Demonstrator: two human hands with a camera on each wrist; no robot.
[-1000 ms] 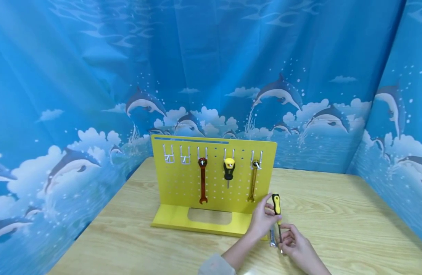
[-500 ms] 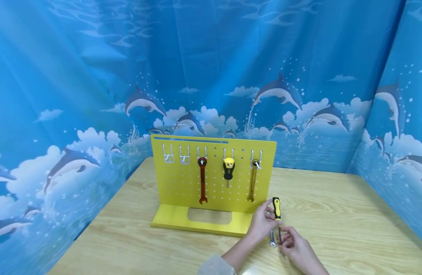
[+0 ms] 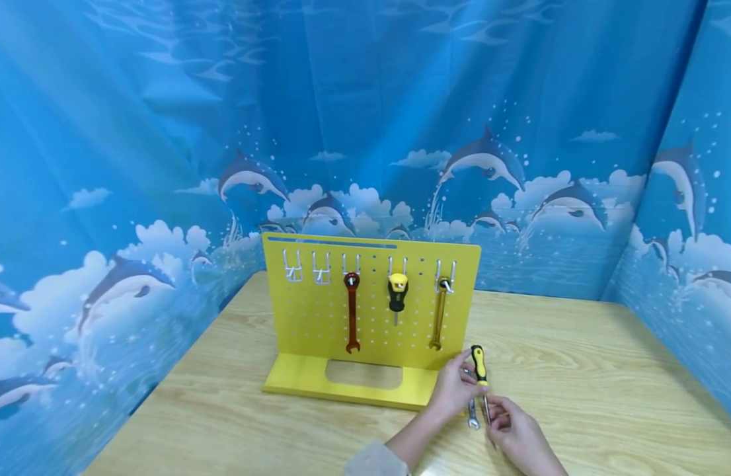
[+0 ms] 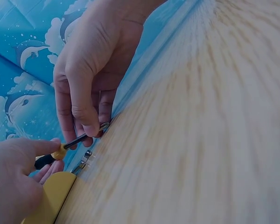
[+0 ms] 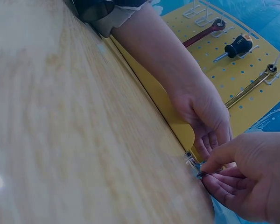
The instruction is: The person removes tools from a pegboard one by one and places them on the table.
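Note:
A yellow-and-black screwdriver [image 3: 479, 363] stands at a slant by the right end of the yellow pegboard. My left hand [image 3: 451, 389] holds it by its handle, thumb and fingers on opposite sides. Lower down, my right hand [image 3: 519, 433] pinches the metal shaft near the tip, as the left wrist view also shows. A silver wrench [image 3: 473, 416] lies just left of the shaft, its upper part hidden behind my left hand. In the right wrist view my right-hand fingers cover most of the screwdriver.
On the yellow pegboard [image 3: 306, 317] hang a red wrench [image 3: 351, 317], a stubby screwdriver [image 3: 396, 294] and a gold wrench [image 3: 439, 317]. Two white hooks [image 3: 320, 271] at its left hold nothing. A wooden table [image 3: 579, 370] lies beneath, with a dolphin-print curtain [image 3: 365, 132] behind.
Both hands and the screwdriver have shifted slightly down the head view, toward the person. The right fingers now cover the shaft's tip, which was visible a second ago. The hung tools stay put.

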